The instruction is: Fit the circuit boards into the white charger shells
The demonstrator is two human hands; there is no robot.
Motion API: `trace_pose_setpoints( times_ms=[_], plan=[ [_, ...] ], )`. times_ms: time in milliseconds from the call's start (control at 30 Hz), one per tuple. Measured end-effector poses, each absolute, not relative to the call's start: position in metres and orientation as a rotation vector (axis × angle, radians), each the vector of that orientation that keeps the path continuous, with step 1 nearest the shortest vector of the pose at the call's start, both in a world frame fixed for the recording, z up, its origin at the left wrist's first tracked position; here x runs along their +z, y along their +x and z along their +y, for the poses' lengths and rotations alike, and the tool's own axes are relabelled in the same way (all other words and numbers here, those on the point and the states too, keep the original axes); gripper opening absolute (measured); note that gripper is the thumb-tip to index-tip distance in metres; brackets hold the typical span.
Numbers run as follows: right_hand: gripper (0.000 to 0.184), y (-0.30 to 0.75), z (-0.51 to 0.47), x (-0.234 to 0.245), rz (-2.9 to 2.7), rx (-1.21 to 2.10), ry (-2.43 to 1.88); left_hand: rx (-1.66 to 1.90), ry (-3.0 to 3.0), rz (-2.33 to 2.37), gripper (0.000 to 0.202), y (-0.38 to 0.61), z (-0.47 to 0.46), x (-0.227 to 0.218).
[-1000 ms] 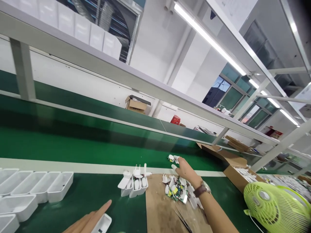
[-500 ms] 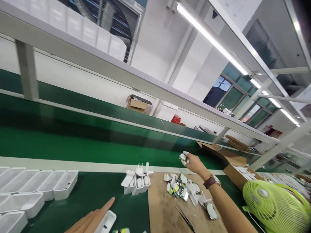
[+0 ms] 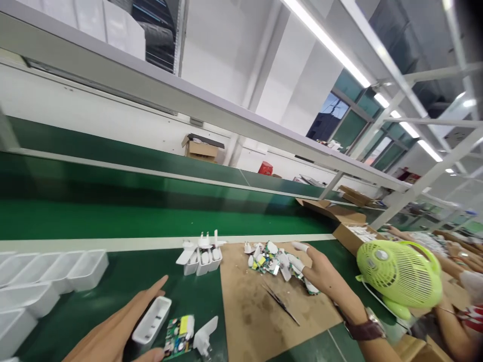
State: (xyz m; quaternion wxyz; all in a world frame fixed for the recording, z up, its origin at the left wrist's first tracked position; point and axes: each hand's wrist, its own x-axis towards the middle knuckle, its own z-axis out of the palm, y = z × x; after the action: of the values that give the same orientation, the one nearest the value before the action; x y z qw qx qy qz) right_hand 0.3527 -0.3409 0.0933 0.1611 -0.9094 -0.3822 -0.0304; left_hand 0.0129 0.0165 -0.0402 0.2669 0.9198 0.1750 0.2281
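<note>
My left hand (image 3: 116, 324) is at the lower left, fingers and thumb around a white rectangular plastic case (image 3: 153, 319) with dark slots inside. Beside its thumb lies a green circuit board (image 3: 179, 334) with a yellow block, and a white plug-like part (image 3: 205, 337) rests to the right of that. My right hand (image 3: 322, 274), white covers on its fingertips, reaches over the right side of a pile of circuit boards and white parts (image 3: 269, 259). Its thumb and fingers are apart, and nothing shows between them. A board (image 3: 311, 287) at the pile's edge is partly under the fingers.
Tweezers (image 3: 281, 304) lie on a brown cardboard sheet (image 3: 245, 311). Filled white cases (image 3: 204, 261) with plug parts stand left of the pile. White trays (image 3: 88, 269) line the left. A green fan (image 3: 396, 276) and cardboard box (image 3: 345, 236) are at right; another person's arm (image 3: 447, 322) shows beyond.
My right hand has come down toward me from behind the pile to its right side; the small piece in its fingers no longer shows. The view has shifted, revealing more near my left hand.
</note>
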Motion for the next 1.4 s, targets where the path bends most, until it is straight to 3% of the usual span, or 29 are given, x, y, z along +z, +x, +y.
trace_pose_setpoints(
  times_ms=[167, 367, 467, 567, 667, 800, 900, 1133, 1400],
  plan=[
    [0.049, 0.266, -0.266, 0.086, -1.534, 0.262, -2.306, 0.376, 2.498, 0.494, 0.081, 0.011, 0.005, -0.012],
    [0.060, 0.195, -0.184, 0.043, -2.009, 0.425, -2.119, 0.452, 2.399, 0.501, 0.082, 0.009, -0.002, -0.001],
    [0.045, 0.195, -0.175, 0.034, -2.069, 0.452, -2.150, 0.468, 2.385, 0.499, 0.083, 0.007, -0.004, -0.001],
    [0.053, 0.205, -0.184, 0.028, -1.935, 0.473, -2.042, 0.446, 2.386, 0.506, 0.084, 0.006, -0.004, -0.002],
    [0.065, 0.216, -0.194, 0.016, -1.817, 0.457, -1.946, 0.447, 2.396, 0.485, 0.083, 0.006, -0.005, -0.002],
    [0.057, 0.223, -0.196, 0.003, -1.789, 0.416, -1.853, 0.559, 2.417, 0.426, 0.069, 0.006, -0.002, -0.002],
    [0.065, 0.222, -0.193, 0.005, -1.762, 0.426, -1.802, 0.669, 2.458, 0.420, 0.061, 0.006, 0.004, -0.003],
    [0.065, 0.216, -0.193, 0.010, -1.798, 0.388, -1.808, 0.503, 2.370, 0.482, 0.072, 0.009, 0.001, 0.001],
    [0.065, 0.213, -0.187, 0.016, -1.639, 0.013, -1.646, 0.568, 2.195, 0.660, 0.077, 0.020, -0.005, -0.009]
  ],
)
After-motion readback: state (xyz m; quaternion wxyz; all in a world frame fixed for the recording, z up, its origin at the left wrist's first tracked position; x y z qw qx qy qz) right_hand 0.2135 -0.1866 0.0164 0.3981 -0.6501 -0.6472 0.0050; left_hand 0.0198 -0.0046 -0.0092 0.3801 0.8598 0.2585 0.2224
